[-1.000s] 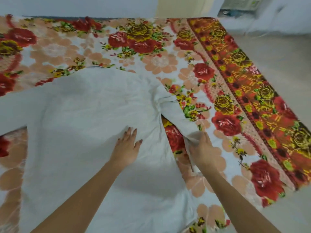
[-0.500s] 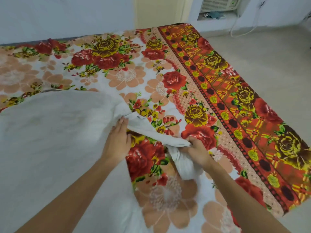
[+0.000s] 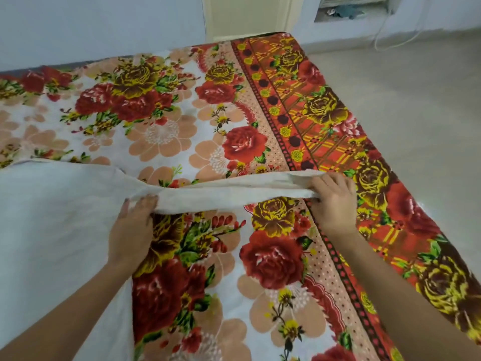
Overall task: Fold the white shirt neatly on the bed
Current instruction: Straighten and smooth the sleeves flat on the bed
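Sleeve fabric stretches between my hands across the middle of the frame, part of the white shirt [image 3: 59, 230] whose body covers the left side of the bed [image 3: 325, 121]. My right hand [image 3: 334, 201] has its fingers clenched on the sleeve's end right of centre, while my left hand [image 3: 134, 225] lies flat, palm down, pinning the cloth where sleeve meets body. I judge it light, soft and limp, prone to sagging and creasing, so gripping hems and seams should keep each fold straight.
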